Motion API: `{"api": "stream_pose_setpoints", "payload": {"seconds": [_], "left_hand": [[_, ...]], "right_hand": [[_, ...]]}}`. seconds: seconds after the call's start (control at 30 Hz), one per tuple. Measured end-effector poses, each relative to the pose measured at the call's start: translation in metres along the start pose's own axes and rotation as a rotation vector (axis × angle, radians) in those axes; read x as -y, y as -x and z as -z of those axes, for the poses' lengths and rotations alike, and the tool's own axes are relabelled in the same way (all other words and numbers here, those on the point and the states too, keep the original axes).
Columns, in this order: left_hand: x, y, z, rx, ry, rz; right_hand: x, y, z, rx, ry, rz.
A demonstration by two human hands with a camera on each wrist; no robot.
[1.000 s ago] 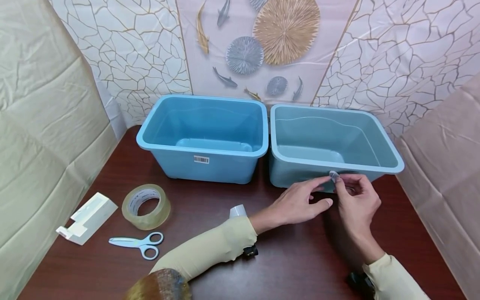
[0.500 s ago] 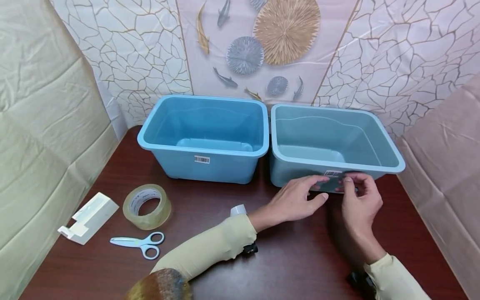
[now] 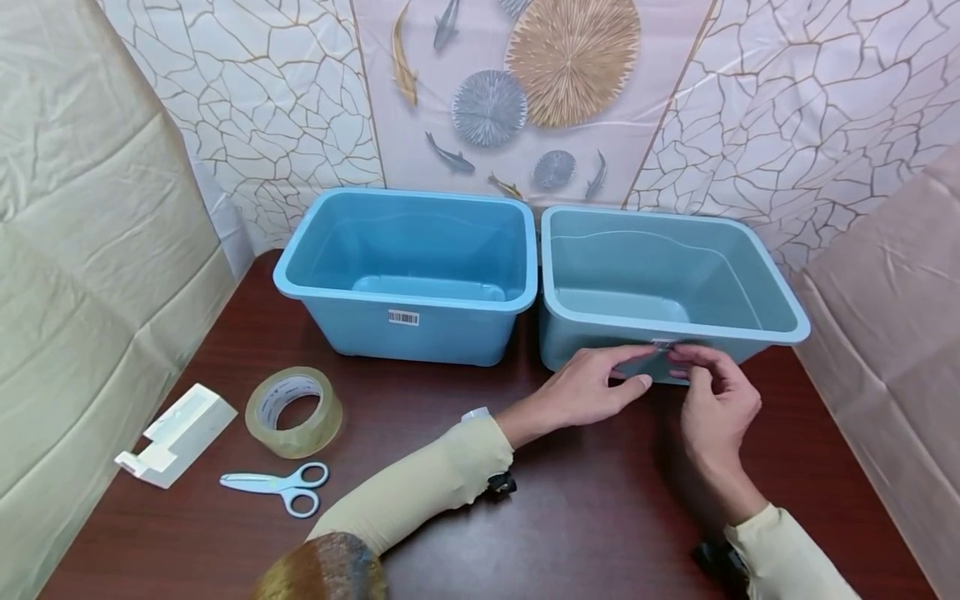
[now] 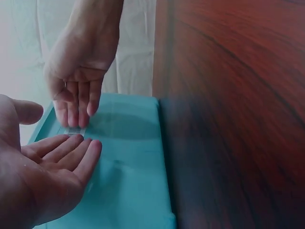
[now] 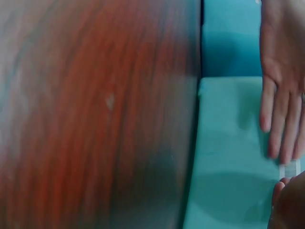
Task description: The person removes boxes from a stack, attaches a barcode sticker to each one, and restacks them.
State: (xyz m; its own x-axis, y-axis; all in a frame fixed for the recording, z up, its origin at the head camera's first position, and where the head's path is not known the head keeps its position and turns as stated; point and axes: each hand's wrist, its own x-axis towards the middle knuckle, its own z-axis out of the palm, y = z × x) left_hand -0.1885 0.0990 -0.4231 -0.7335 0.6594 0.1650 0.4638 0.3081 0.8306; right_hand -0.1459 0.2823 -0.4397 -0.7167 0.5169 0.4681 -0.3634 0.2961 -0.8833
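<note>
A small barcode sticker (image 3: 663,342) lies on the front wall of the grey-blue plastic tub (image 3: 738,337), just below its rim. My left hand (image 3: 583,388) reaches to the sticker's left edge with fingers extended, thumb held apart. From the other side my right hand (image 3: 716,408) touches near the sticker's right edge. In the left wrist view, the fingertips of both hands meet the barcode sticker (image 4: 75,130), and the right hand's fingers (image 4: 84,102) look nearly straight. Part of the sticker is hidden by fingertips.
A brighter blue tub (image 3: 420,337) with its own barcode label (image 3: 403,317) stands at left, close beside the other. On the dark wooden table (image 3: 585,517) lie a clear tape roll (image 3: 326,421), scissors (image 3: 277,483) and a folded white card piece (image 3: 180,437). A white object (image 3: 476,413) sits behind the left sleeve.
The sticker, pinched by the right hand one second ago, now lies on the tub wall. My right hand has let go of it, and both hands' fingertips have moved onto its edges.
</note>
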Motion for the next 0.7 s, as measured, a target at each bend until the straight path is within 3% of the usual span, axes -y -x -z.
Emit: {"api": "stream_pose_setpoints", "payload": {"seconds": [0.13,0.27,0.5,0.7], "left_hand": [[-0.002,-0.007,-0.001,0.016,0.028,0.018],[-0.001,-0.004,0.003,0.018,0.021,0.030],[-0.002,0.019,0.025,-0.001,0.021,-0.005],[-0.005,0.044,0.054,-0.040,0.004,-0.038]], "right_hand": [[-0.002,0.001,-0.001,0.025,0.007,-0.010],[-0.004,-0.003,0.002,-0.034,-0.008,-0.032],[-0.003,-0.003,0.006,-0.086,0.008,-0.039],[0.005,0.002,0.000,-0.069,-0.057,-0.004]]}}
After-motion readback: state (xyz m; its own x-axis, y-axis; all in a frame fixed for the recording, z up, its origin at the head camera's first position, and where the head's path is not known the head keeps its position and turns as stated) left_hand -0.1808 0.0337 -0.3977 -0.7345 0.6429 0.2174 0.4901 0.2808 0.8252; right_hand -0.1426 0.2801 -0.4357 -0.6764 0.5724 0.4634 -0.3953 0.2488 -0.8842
